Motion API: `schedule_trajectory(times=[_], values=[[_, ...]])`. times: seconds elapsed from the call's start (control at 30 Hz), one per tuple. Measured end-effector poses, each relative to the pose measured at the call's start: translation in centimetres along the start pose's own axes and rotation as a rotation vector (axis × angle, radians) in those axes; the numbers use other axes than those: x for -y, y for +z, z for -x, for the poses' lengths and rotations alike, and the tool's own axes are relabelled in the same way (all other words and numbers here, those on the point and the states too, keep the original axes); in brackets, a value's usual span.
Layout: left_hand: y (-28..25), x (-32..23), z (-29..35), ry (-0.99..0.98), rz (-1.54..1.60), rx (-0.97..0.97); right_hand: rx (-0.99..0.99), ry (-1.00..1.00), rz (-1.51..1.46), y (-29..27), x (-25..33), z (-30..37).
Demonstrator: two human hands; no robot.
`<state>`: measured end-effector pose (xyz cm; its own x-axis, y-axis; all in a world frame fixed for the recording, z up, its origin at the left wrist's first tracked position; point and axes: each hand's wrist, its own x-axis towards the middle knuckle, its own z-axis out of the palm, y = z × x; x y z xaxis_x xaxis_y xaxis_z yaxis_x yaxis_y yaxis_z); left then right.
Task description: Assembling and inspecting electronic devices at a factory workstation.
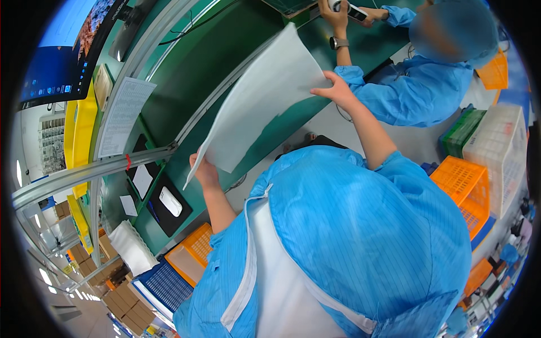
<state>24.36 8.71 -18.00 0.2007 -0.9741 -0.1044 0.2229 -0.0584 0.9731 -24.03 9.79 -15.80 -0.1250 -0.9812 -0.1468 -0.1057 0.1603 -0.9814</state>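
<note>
A large white foam-like sheet (265,93) is held up at a slant over the green bench (191,132). My left hand (206,171) grips its lower left end, with the fingers partly behind the edge. At the right edge my right hand (338,93) is closed on the sheet, thumb lying on the near face and the other fingers partly hidden. Light and shadow fall across the sheet, and its far end rises toward the back of the bench.
At the upper right a co-worker in a blue cap and smock (414,93) holds a white and black handheld device (350,11). A metal frame post (84,177) crosses the left. A black mat (179,217), a blue basket (163,284) and orange crates (459,183) stand around me.
</note>
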Motion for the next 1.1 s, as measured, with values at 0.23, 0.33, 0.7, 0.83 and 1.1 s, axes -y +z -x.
schedule_trajectory(times=[0.23,0.33,0.7,0.83,1.1], values=[[0.5,1.3,2.4,-0.065,-0.011,-0.075,0.145,-0.116,0.173,-0.7,4.9,1.0],[-0.8,3.7,2.7,-0.331,-0.25,-0.264,0.029,-0.12,0.487,0.9,3.3,1.5],[5.0,1.3,2.7,-0.135,-0.341,-0.243,0.029,-0.108,0.618,3.0,-1.8,3.1],[5.3,1.3,2.9,-0.065,-0.284,-0.312,-0.027,-0.178,0.64,1.9,-1.5,3.3],[3.8,3.3,4.2,-0.15,-0.187,-0.373,-0.117,-0.308,0.567,2.1,1.8,4.3]])
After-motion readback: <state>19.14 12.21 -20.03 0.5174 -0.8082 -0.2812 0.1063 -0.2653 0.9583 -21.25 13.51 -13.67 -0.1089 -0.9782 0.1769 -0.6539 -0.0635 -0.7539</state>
